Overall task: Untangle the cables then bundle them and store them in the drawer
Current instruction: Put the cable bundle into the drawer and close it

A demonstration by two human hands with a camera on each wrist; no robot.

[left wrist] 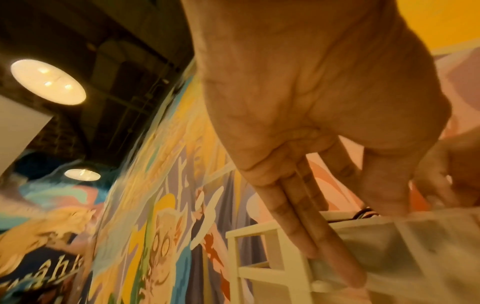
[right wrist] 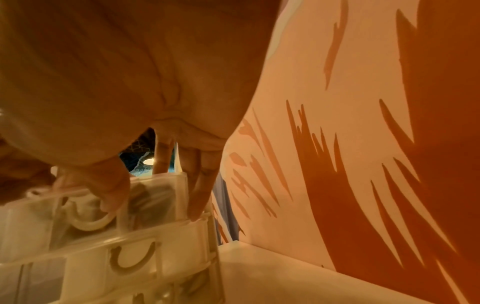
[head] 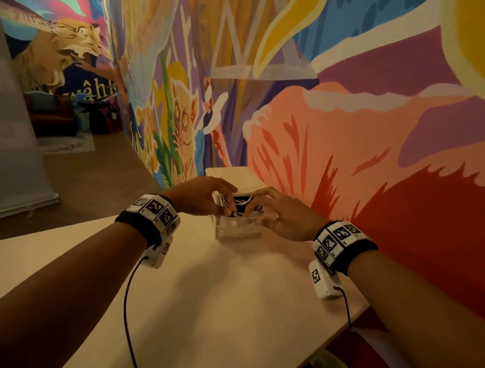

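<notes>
Painted murals fill the wall behind a pale table (head: pixel 202 307), and near the table's far edge stands a small translucent drawer unit (head: pixel 238 231) with its top drawer (right wrist: pixel 155 191) pulled out; black and white cables (head: pixel 239 204) lie bundled inside that open drawer, between the two hands. Left hand (head: pixel 204 196) reaches over the drawer's left side, fingers (left wrist: pixel 298 216) straight and together, lying down along the drawer's outer wall — the thumb rests at the rim; it clamps nothing that I can make out. Right hand (head: pixel 276 213) comes in from the other side, fingertips (right wrist: pixel 200 201) extended down onto the drawer's front corner, thumb at the clear front panel; whether any finger pinches a cable I cannot tell.

Judged from this, untangling and bundling look finished and the storing step is in hand — the bundle is being tucked down. Next move likely calls for pressing stray loops below the rim, then sliding the drawer shut squarely while steadying the light unit.
</notes>
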